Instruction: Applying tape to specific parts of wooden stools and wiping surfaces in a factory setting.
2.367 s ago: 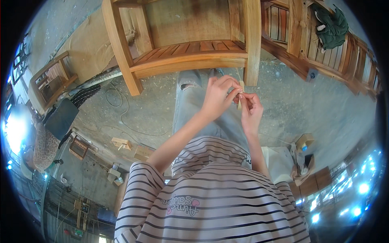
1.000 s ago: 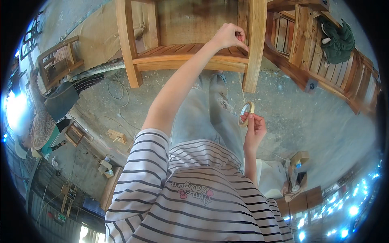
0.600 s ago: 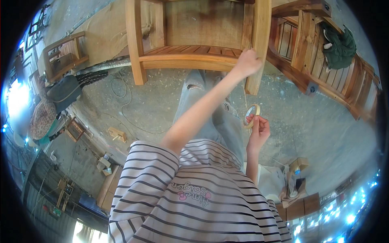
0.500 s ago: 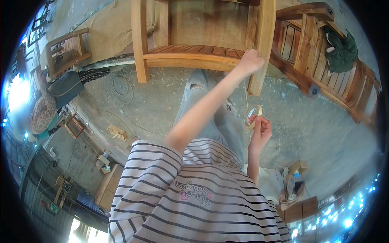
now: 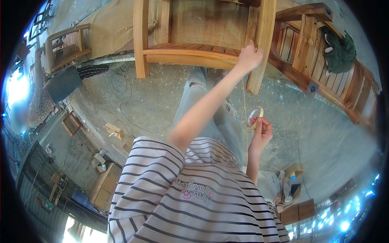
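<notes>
My left hand (image 5: 249,59) reaches across to the right front post (image 5: 261,48) of a wooden bench (image 5: 192,58) with a slatted seat. Its fingers are bent against the inner side of that post, and whatever they pinch is too small to make out. Lower down, apart from the bench, my right hand (image 5: 260,133) grips a roll of tape (image 5: 260,112) by its lower rim. The roll is a pale yellow ring, tilted, with the fingers through its opening and the thumb outside.
Another slatted bench (image 5: 300,75) stands at the right, a dark green cloth (image 5: 339,52) draped over it. Far left is a small wooden chair (image 5: 69,46). A thin cable (image 5: 130,87) coils on the concrete floor. Boxes (image 5: 295,170) sit at the lower right.
My left hand has shifted slightly left along the post, and one finger now points upward from the earlier fist. The right hand keeps the tape roll in nearly the same place.
</notes>
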Action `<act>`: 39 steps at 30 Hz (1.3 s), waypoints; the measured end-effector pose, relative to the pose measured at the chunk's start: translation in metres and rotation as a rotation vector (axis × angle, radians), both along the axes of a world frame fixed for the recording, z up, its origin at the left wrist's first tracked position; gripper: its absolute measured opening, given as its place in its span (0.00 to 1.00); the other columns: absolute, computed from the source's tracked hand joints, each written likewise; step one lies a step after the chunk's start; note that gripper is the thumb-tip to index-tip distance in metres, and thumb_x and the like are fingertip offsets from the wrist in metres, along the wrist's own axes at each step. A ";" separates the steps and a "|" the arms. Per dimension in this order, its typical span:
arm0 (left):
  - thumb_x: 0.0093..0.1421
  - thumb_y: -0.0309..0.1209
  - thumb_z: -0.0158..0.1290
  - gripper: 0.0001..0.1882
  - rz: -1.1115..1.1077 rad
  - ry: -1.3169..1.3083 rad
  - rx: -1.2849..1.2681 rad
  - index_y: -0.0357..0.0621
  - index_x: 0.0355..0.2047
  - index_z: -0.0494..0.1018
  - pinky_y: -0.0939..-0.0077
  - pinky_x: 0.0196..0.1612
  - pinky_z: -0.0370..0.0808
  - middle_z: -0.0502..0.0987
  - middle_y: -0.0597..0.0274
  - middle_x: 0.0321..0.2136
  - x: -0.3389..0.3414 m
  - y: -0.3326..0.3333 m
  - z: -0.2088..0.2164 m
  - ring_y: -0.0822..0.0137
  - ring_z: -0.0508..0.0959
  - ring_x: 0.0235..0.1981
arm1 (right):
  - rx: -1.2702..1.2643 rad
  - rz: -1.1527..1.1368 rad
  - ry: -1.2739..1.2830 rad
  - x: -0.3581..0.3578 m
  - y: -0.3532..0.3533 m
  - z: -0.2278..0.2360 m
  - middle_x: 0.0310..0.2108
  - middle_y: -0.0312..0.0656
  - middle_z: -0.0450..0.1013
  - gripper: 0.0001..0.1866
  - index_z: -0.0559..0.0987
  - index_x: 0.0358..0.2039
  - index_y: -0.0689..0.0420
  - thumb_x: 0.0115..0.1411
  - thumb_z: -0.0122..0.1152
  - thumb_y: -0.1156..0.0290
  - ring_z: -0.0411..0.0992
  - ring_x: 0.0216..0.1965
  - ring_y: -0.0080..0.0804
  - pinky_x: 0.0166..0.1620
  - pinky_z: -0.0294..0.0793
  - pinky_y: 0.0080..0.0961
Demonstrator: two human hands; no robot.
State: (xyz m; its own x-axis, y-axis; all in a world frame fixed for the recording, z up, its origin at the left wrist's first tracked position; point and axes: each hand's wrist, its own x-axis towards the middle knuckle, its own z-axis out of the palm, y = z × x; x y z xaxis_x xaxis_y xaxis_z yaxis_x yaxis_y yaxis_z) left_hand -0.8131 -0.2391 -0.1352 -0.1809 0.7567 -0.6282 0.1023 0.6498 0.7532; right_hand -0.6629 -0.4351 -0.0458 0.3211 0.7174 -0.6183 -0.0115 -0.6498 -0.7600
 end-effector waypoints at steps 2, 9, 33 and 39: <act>0.60 0.44 0.45 0.38 -0.022 -0.014 -0.007 0.25 0.62 0.54 0.60 0.58 0.65 0.71 0.27 0.48 -0.002 0.004 0.004 0.38 0.70 0.54 | -0.004 -0.016 0.005 0.002 -0.003 -0.001 0.37 0.49 0.77 0.08 0.73 0.40 0.66 0.65 0.55 0.74 0.77 0.36 0.29 0.45 0.76 0.25; 0.66 0.46 0.39 0.37 0.001 -0.171 -0.106 0.29 0.66 0.49 0.71 0.66 0.54 0.50 0.40 0.67 -0.001 0.007 -0.004 0.52 0.54 0.68 | 0.025 -0.031 0.030 0.006 -0.012 0.000 0.37 0.49 0.77 0.08 0.73 0.40 0.66 0.65 0.55 0.74 0.77 0.36 0.28 0.45 0.75 0.24; 0.69 0.50 0.31 0.34 0.127 -0.321 -0.132 0.27 0.56 0.65 0.62 0.64 0.57 0.66 0.33 0.57 -0.003 0.029 -0.068 0.44 0.62 0.63 | -0.070 0.014 -0.059 -0.006 -0.004 0.007 0.37 0.49 0.77 0.08 0.72 0.41 0.66 0.66 0.54 0.75 0.77 0.36 0.30 0.46 0.75 0.25; 0.69 0.49 0.34 0.34 0.286 -0.544 -0.214 0.26 0.57 0.64 0.61 0.56 0.68 0.71 0.37 0.52 -0.015 0.030 -0.089 0.49 0.76 0.49 | -0.086 0.014 -0.049 -0.012 0.001 0.007 0.37 0.49 0.77 0.07 0.72 0.40 0.66 0.66 0.54 0.75 0.77 0.37 0.29 0.46 0.75 0.25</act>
State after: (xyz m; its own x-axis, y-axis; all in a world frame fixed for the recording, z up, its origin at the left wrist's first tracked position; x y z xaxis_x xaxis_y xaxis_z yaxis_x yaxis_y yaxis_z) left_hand -0.8279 -0.2095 -0.2245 0.0298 0.5739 -0.8184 -0.4562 0.7363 0.4998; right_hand -0.6749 -0.4344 -0.0383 0.3430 0.6669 -0.6615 0.0334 -0.7124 -0.7009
